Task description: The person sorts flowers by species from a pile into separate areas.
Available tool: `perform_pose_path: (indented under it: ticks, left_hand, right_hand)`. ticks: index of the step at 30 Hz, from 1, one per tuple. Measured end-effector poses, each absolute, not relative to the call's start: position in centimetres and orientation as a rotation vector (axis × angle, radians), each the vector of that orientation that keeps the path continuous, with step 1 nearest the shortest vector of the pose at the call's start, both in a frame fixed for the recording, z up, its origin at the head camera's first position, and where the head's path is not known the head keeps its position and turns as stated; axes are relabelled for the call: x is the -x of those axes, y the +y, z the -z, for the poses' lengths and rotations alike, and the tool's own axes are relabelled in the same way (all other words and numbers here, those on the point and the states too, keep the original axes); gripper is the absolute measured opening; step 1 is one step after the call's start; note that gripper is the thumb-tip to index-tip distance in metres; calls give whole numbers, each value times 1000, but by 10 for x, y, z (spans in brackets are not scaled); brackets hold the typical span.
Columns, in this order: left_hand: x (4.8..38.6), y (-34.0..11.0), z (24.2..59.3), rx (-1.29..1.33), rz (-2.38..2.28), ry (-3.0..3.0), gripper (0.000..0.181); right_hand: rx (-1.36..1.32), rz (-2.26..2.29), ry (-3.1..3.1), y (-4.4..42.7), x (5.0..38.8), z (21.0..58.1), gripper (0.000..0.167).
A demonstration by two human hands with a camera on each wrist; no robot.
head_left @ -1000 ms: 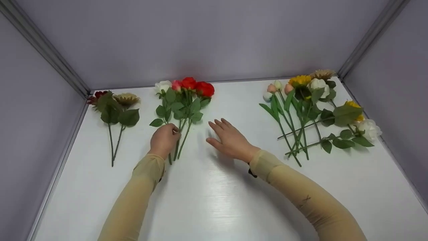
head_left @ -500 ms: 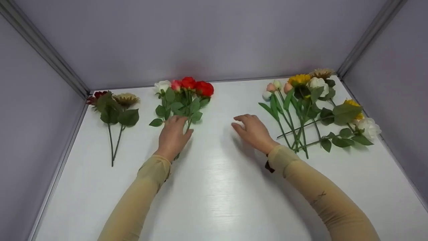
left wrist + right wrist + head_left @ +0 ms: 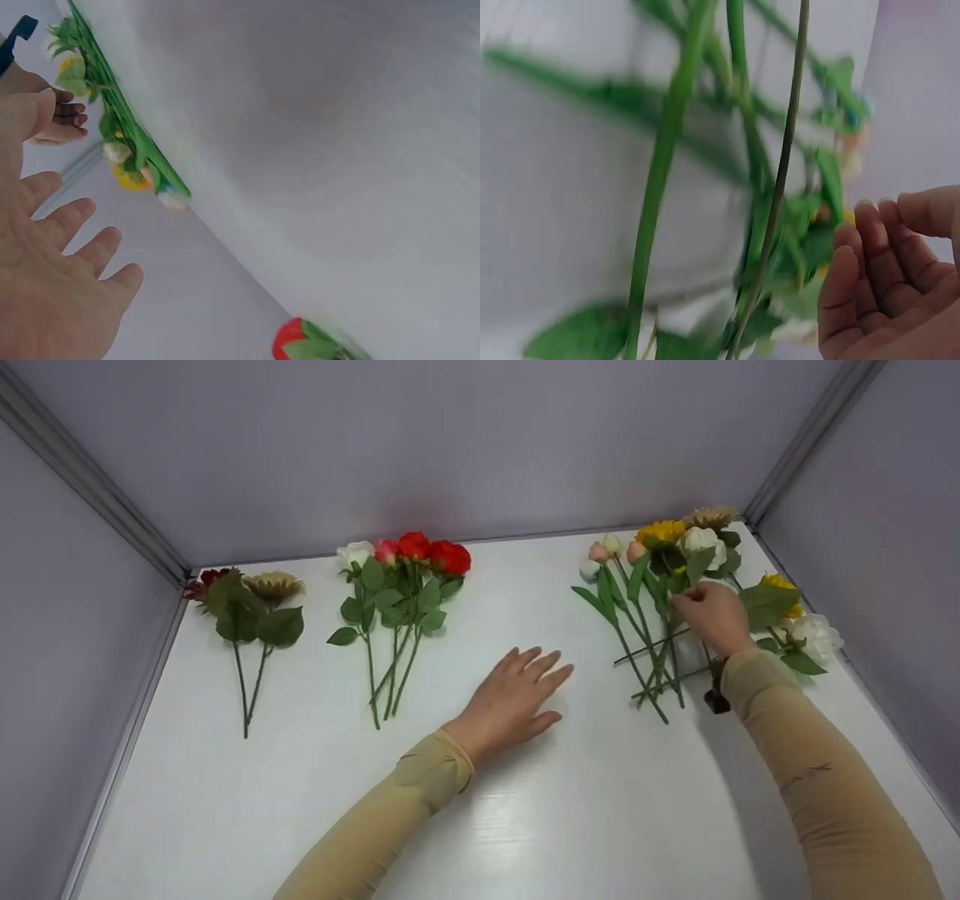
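My left hand [image 3: 506, 709] hovers over the middle of the white table with its fingers spread and nothing in it. Over at the right-hand pile, my right hand [image 3: 716, 619] is above the flower stems, fingers bent and thumb near the fingertips; the right wrist view shows nothing between them. Around it lie tulips [image 3: 600, 553], a yellow sunflower [image 3: 661, 534], a white peony-like flower [image 3: 703, 545] and a white flower [image 3: 816, 639] at the far right. Several stems [image 3: 660, 165] cross close to the right wrist camera. The hand and sleeve cover part of this pile.
Left of centre lies a bunch with red flowers [image 3: 450, 558], a pink one and a white rose [image 3: 355, 555]. Farther left are a beige flower [image 3: 274, 585] and a dark red one [image 3: 210, 581]. Grey walls [image 3: 450, 442] enclose the table [image 3: 187, 810].
My left hand has left the stems of the red-flower bunch and moved right, spreading its fingers. The right hand has travelled right from mid-table to above the right-hand pile.
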State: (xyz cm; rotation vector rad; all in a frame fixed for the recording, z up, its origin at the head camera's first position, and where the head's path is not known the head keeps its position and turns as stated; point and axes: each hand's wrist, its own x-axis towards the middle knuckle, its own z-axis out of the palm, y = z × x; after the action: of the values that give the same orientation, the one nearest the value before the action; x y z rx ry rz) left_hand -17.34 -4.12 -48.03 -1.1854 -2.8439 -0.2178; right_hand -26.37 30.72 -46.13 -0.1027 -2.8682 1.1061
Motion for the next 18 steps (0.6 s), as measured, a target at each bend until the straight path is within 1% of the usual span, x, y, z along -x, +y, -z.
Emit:
perform_pose_path:
  ticks: [3, 7, 11, 18]
  left_hand:
    - [161, -14, 479, 1306, 121, -2786, 72]
    - [149, 12, 478, 1428, 3, -2722, 75]
    - [139, 32, 481, 1508, -36, -2668, 75]
    - [127, 49, 489, 1575, -44, -2600, 72]
  right_hand:
    - [191, -1106, -2907, 340, 263, 458, 35]
    - [338, -1116, -2985, 364, 263, 460, 38]
    - [429, -1159, -3012, 370, 261, 465, 40]
    - [603, -1508, -2869, 368, 262, 476, 37]
